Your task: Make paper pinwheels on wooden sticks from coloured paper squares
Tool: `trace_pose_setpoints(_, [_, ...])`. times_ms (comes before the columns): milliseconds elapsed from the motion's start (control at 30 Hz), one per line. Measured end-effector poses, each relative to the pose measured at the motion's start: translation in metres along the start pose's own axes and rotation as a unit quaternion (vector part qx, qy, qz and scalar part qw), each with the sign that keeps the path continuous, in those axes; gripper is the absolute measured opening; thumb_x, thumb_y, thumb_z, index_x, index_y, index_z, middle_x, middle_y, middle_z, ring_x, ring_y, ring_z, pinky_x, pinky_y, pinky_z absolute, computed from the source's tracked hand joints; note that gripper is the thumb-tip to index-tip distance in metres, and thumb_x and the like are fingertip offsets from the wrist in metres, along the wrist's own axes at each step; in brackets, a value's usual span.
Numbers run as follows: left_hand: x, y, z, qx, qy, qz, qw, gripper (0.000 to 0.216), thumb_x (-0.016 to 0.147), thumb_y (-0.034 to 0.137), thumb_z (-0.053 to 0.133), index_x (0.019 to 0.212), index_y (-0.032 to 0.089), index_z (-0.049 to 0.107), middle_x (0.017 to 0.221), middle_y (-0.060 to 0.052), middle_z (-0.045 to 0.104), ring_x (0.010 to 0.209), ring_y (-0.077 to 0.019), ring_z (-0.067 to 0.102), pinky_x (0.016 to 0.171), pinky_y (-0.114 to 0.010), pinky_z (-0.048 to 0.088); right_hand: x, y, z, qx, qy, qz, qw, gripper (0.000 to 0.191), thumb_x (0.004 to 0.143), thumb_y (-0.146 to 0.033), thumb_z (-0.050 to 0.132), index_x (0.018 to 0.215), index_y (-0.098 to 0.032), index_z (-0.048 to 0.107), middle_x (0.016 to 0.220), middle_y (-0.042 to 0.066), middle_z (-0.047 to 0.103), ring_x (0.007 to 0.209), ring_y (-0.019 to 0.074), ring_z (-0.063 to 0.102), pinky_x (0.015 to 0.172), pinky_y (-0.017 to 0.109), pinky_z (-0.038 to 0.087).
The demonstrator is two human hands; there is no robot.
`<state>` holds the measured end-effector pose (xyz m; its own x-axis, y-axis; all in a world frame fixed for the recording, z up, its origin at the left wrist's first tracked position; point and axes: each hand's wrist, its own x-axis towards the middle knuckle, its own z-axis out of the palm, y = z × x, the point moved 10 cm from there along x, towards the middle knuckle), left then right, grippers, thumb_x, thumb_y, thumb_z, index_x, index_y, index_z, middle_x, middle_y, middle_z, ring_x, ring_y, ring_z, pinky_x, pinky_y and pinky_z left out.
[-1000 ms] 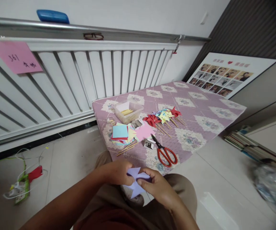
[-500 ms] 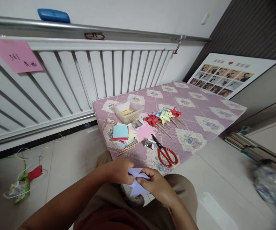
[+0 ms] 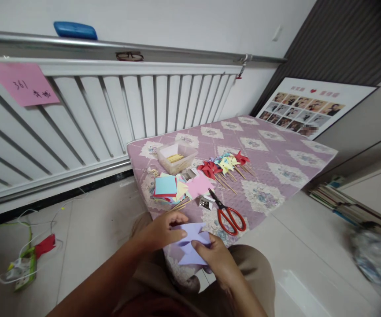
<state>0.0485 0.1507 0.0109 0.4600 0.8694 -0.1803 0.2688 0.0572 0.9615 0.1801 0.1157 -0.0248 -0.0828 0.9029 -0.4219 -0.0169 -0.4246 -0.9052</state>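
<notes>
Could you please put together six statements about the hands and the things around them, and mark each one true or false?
1. The left hand and right hand both touch the purple paper. True.
2. The scissors lie on the floral cloth. True.
3. The scissors have green handles. False: the handles are red-orange.
4. In this view, the pinwheels lie to the right of the box. True.
5. All the pinwheels are yellow. False: some are red.
6. The right hand holds the scissors. False: it grips the purple paper.
</notes>
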Motion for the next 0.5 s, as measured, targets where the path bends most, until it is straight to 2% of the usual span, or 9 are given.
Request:
trace_pose_setpoints(33, [-0.001,-0.007,-0.004,-0.058,0.029,-0.009,0.998,0.049,0.069,0.025,0.063,0.116,0.016,0.056,0.107,-0.007,0.064,0.092,-0.0191,0.058,0.077,-0.028,0.044,0.0,0.002,-0.006,0.022,0.027,0.004,0.999,0.017,0.064,-0.027,0.072,0.077,-0.017,0.07,0.059,-0.003,0.066,0.049,0.0107,0.053,0.048,0.021,0.041])
trace_pose_setpoints(100, [-0.004,-0.02,0.002,-0.142,0.031,-0.017,0.989,0.055,0.069,0.026,0.066,0.122,0.017,0.052,0.107,-0.008,0.063,0.09,-0.0184,0.059,0.077,-0.029,0.044,0.001,0.007,-0.013,0.068,0.065,0.011,0.995,0.02,0.062,-0.029,0.074,0.077,-0.016,0.07,0.062,-0.001,0.07,0.051,0.012,0.057,0.05,0.021,0.044])
trace_pose_setpoints(233, [-0.01,-0.029,0.032,-0.207,-0.024,-0.022,0.978,0.034,0.068,0.02,0.067,0.102,0.017,0.062,0.089,-0.002,0.065,0.08,-0.0158,0.059,0.073,-0.027,0.044,0.005,0.017,-0.013,0.139,0.068,0.022,0.988,0.027,0.059,-0.031,0.078,0.08,-0.015,0.071,0.066,0.0,0.073,0.055,0.0142,0.062,0.054,0.023,0.049])
trace_pose_setpoints(333, [-0.01,-0.023,0.044,-0.277,-0.028,-0.018,0.96,0.037,0.068,0.02,0.067,0.105,0.019,0.063,0.091,-0.002,0.069,0.084,-0.0169,0.061,0.077,-0.029,0.045,0.007,0.021,-0.009,0.159,0.061,0.026,0.985,0.031,0.059,-0.032,0.079,0.084,-0.015,0.071,0.07,0.001,0.075,0.057,0.0156,0.065,0.057,0.024,0.051])
trace_pose_setpoints(400, [-0.007,-0.021,0.044,-0.285,-0.001,-0.03,0.958,0.041,0.067,0.022,0.068,0.107,0.019,0.063,0.093,-0.002,0.07,0.083,-0.0175,0.062,0.077,-0.029,0.046,0.007,0.021,-0.007,0.164,0.063,0.027,0.984,0.03,0.06,-0.032,0.079,0.083,-0.014,0.071,0.07,0.002,0.075,0.058,0.0161,0.065,0.058,0.025,0.051])
trace_pose_setpoints(500, [-0.003,-0.022,0.037,-0.244,0.049,-0.056,0.967,0.041,0.064,0.023,0.069,0.104,0.016,0.064,0.092,-0.003,0.072,0.081,-0.0179,0.062,0.074,-0.029,0.047,0.005,0.019,-0.006,0.165,0.062,0.016,0.984,0.029,0.063,-0.032,0.078,0.085,-0.014,0.071,0.071,0.003,0.075,0.06,0.0175,0.066,0.06,0.027,0.051])
